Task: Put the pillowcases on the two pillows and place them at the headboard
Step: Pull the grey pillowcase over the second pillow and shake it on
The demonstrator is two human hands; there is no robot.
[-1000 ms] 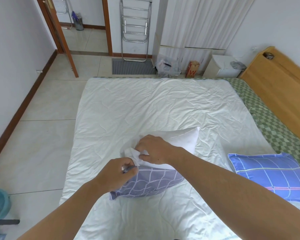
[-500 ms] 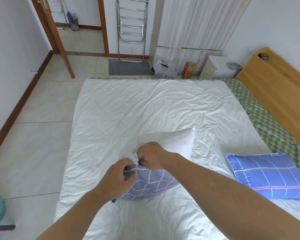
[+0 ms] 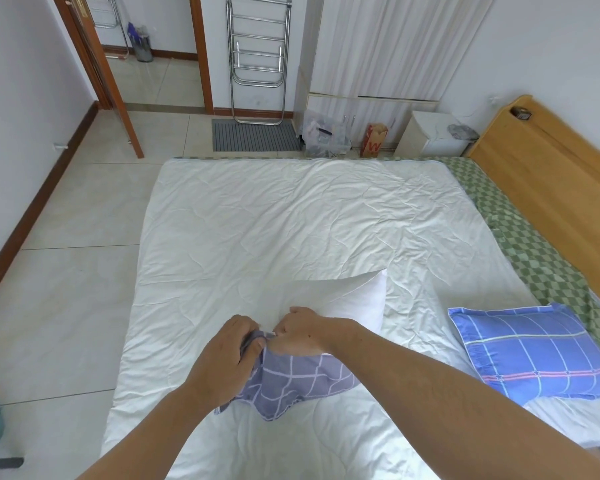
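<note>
**Halfway into the second case**

Right now I have both hands bunched together at the mouth of the grey checked pillowcase, near the front edge of the bed. My left hand is clenched on a gathered fold of the case's opening, and my right hand is curled around the near corner of the white pillow, pinching it where it meets the cloth. I hold them this close because the corner has to be fed into the opening while the other hand keeps that opening from slipping back.

Only the near part of the pillow sits inside the case; the far part lies bare on the white quilt, pointing away from me. I judge the lying-flat position to be deliberate: the bed carries the pillow's weight, so both hands are free to work the cloth.

To my right, the blue plaid pillow lies already dressed on the quilt, well apart from the one in hand and near the green checked sheet. It is not yet against the wooden headboard, which runs along the right side.

So I reckon the task is somewhat past its middle: this case must be drawn over the bare half, and then both pillows go to the headboard.
</note>
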